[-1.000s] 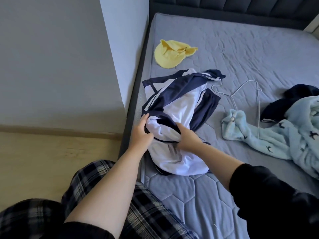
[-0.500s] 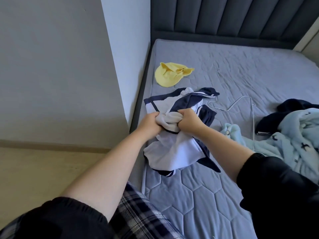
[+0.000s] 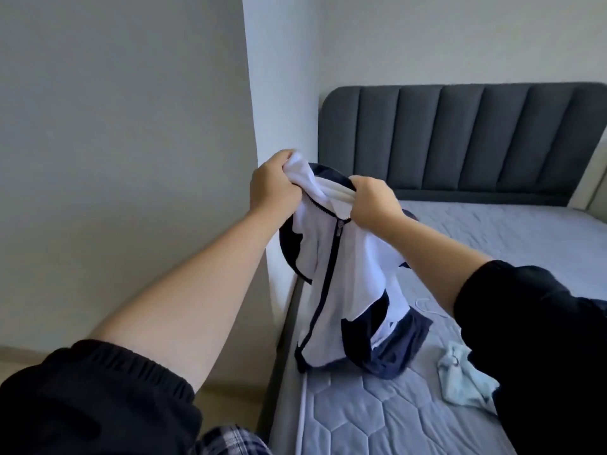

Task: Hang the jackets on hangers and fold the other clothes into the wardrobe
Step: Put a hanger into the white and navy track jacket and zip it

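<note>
A white and navy zip-up jacket [image 3: 341, 277] hangs in the air above the near left corner of the bed [image 3: 377, 412]. My left hand [image 3: 272, 188] grips its collar on the left side. My right hand [image 3: 372, 201] grips the collar on the right. The zipper runs down the front, and the jacket's lower hem and a navy sleeve still touch the mattress. A thin white wire hanger [image 3: 427, 305] peeks out on the mattress behind my right forearm, mostly hidden.
A light blue fleece garment [image 3: 466, 379] lies on the mattress at the right, partly behind my right sleeve. A dark padded headboard [image 3: 460, 139] stands at the far end. A grey wall corner [image 3: 256, 126] juts out on the left beside the bed.
Both hands have lifted the jacket off the mattress by its collar, from a crumpled heap to hanging upright. My view has tilted up, so the yellow cloth and dark garment are out of sight.
</note>
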